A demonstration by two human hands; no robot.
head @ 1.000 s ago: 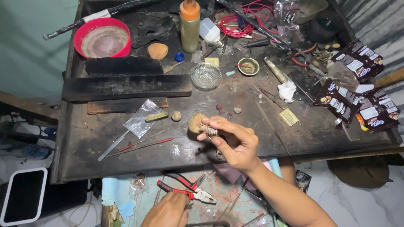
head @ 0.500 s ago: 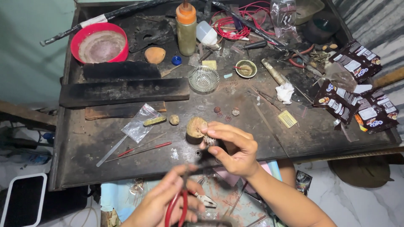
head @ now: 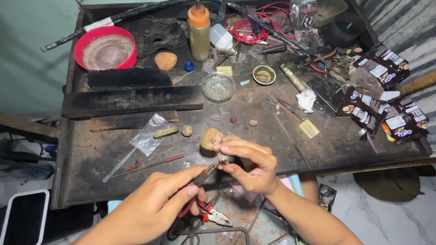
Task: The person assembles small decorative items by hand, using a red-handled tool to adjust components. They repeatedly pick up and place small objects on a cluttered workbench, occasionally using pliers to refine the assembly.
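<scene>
spiky bead [head: 222, 157] pinched in right hand [head: 250, 164], pliers [head: 205, 174] touching

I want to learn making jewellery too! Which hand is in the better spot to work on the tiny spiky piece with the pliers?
Probably the left hand: it already grips the red-handled pliers, tips right beside the small spiky piece. The right hand is busy pinching that piece.

The pliers' [head: 205, 174] handles sit hidden inside the left hand [head: 159, 199] (only the jaws show).
</scene>
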